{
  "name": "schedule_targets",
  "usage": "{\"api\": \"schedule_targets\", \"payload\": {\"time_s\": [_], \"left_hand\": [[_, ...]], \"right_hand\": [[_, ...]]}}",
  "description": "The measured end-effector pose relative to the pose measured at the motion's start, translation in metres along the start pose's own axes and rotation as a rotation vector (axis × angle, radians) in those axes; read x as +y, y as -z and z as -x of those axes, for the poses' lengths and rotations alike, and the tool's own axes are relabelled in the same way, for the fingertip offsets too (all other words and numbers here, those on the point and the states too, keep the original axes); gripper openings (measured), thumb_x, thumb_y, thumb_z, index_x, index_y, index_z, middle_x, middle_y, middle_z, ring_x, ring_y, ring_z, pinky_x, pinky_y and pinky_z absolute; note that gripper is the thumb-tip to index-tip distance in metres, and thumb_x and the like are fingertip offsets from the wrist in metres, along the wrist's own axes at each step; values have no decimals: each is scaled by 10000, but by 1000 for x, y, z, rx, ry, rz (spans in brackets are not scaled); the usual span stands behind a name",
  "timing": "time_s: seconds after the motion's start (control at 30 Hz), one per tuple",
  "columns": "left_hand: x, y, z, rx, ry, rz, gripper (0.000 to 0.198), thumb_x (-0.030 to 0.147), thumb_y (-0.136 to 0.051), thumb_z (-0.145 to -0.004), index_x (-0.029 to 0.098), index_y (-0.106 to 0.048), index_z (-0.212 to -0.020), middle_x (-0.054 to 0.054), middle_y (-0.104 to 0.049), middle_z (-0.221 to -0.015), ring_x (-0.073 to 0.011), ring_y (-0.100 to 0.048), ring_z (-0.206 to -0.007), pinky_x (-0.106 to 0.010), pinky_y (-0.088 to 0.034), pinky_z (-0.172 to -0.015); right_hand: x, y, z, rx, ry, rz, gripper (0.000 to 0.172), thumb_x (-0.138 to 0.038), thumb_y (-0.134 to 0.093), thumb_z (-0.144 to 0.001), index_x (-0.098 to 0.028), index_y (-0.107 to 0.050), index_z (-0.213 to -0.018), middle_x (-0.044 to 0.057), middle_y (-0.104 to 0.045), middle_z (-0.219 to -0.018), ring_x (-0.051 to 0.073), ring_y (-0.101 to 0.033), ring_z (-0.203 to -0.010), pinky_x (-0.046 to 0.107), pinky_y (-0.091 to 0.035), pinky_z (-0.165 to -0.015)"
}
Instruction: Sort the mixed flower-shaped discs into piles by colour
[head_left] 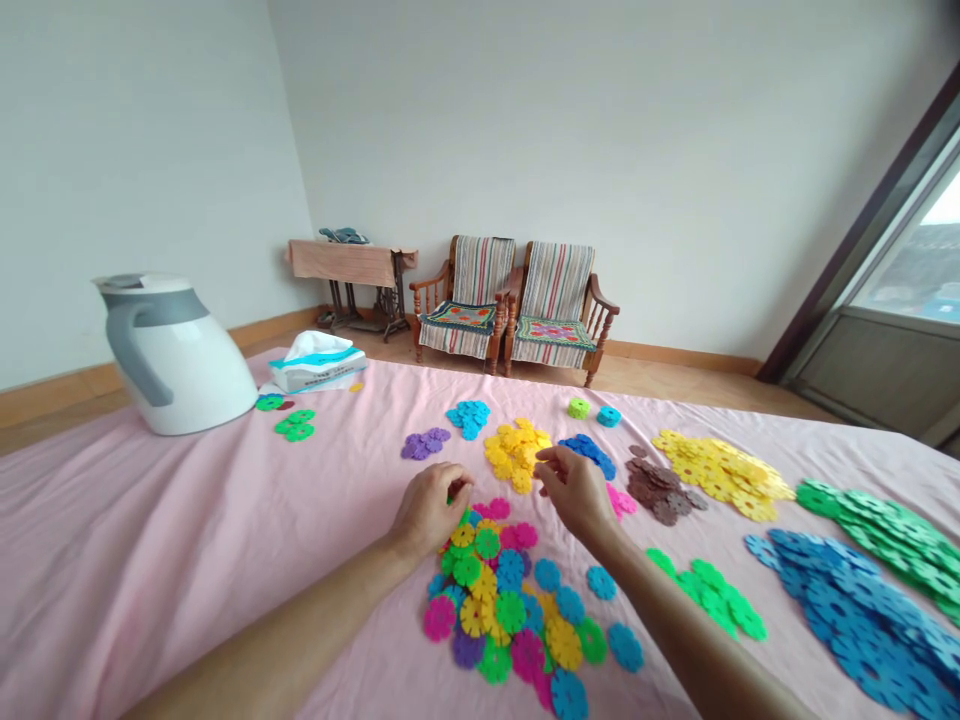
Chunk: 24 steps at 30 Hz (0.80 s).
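My left hand (435,506) is closed, its fingers curled round a green plastic snowflake disc (451,495) that shows only in part. It hovers at the far left edge of a mixed heap of colored snowflake discs (487,580). My right hand (576,488) reaches to the right edge of a yellow disc pile (515,452). Its fingers are bent and slightly apart, with nothing visible between them. Just beyond that hand lie dark blue discs (592,453), and pink discs (621,501) sit partly behind its wrist.
Purple discs (425,443) and light blue discs (470,418) lie farther left. Brown (661,490), yellow (720,468), green (892,530) and blue (862,610) piles spread rightward on the pink cloth (300,540). A white kettle (187,360) and tissue box (315,368) stand at the left.
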<state>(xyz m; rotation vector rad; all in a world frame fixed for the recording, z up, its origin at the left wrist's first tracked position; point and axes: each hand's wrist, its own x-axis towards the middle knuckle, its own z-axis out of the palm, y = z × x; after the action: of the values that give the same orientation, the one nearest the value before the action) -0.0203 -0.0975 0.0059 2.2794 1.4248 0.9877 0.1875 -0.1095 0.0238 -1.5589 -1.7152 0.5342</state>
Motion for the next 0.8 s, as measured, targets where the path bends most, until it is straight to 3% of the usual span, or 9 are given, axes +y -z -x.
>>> {"api": "schedule_targets", "payload": {"time_s": [0.07,0.13,0.27,0.4,0.63,0.8], "left_hand": [[1,0,0,-12,7,19,153,151,-490,-756,181,-639,-745,-20,-652,-726,-153,-590,-693,-229,-423,-635],[0,-1,0,-29,15,48,158,166,-486,-763,181,-642,-745,-21,-655,-723,-153,-591,-690,-227,-425,-633],[-2,-3,1,-59,29,125,167,162,-483,-751,183,-648,-761,-17,-664,-726,-152,-595,-680,-225,-430,-632],[-3,-4,1,-69,48,199,182,149,-490,-731,184,-659,-791,-18,-677,-755,-154,-606,-698,-227,-441,-653],[-3,-5,1,-73,34,220,165,168,-503,-739,182,-664,-774,-13,-678,-731,-151,-612,-674,-223,-441,-632],[-2,-5,1,-82,41,213,157,182,-507,-742,181,-662,-769,-12,-673,-716,-153,-611,-670,-223,-437,-622]], "right_hand": [[-13,-5,9,-101,85,-6,200,-162,-487,-753,-165,-675,-821,33,-666,-720,129,-607,-615,221,-434,-569],[-26,-7,20,-238,204,-2,256,-69,-504,-683,-191,-694,-804,20,-664,-760,123,-598,-680,215,-436,-631],[-40,-6,32,-429,384,63,429,-12,-477,-644,-196,-667,-981,45,-621,-881,151,-567,-830,252,-426,-758],[-40,-5,33,-441,373,86,359,-64,-528,-652,-181,-651,-969,43,-587,-871,163,-545,-830,257,-421,-752],[-35,-9,34,-344,320,58,201,-81,-565,-651,-176,-606,-824,15,-588,-826,143,-525,-786,242,-407,-709],[-27,-6,31,-399,199,-92,218,-50,-558,-636,-163,-605,-816,-23,-585,-694,102,-524,-646,194,-386,-569]]}}
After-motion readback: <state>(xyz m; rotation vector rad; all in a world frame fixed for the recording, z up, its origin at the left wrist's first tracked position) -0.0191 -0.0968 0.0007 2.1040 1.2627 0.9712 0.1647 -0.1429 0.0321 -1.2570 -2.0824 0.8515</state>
